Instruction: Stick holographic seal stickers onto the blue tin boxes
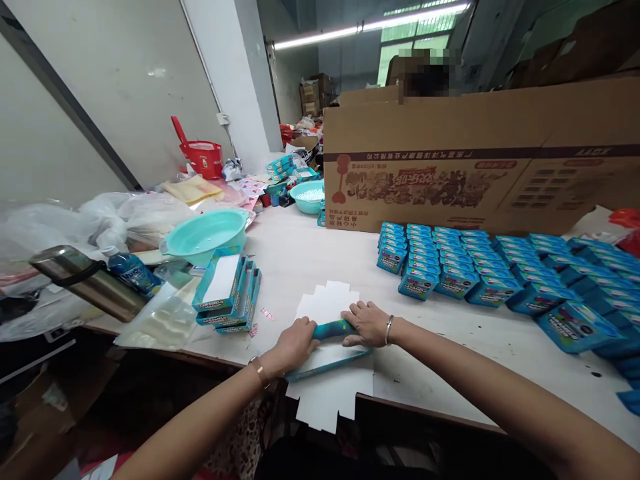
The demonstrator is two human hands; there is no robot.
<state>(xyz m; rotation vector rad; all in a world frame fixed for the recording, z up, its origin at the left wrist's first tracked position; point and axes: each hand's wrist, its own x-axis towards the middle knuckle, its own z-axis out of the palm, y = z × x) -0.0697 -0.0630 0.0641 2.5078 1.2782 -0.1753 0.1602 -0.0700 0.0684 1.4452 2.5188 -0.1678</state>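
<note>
In front of me lies a cardboard box blank [327, 353], its white inside facing up and its blue printed long sides partly folded up. My left hand [295, 343] has its fingers closed round the left end of the far blue side. At the other end of that side, my right hand [367, 325] grips the cardboard, thumb below and fingers laid over it. White flat blanks [325, 405] with notched ends lie beneath, jutting past the table's front edge. Left of my hands stand several folded blue trays [220, 283], stacked and tilted.
Rows of small blue packs [460, 267] fill the right side. A large brown carton [425, 160] stands behind them. At the left are a turquoise basin [207, 230], a steel flask [90, 283], a blue-labelled bottle [134, 270] and plastic bags [130, 217]. Someone is behind the carton.
</note>
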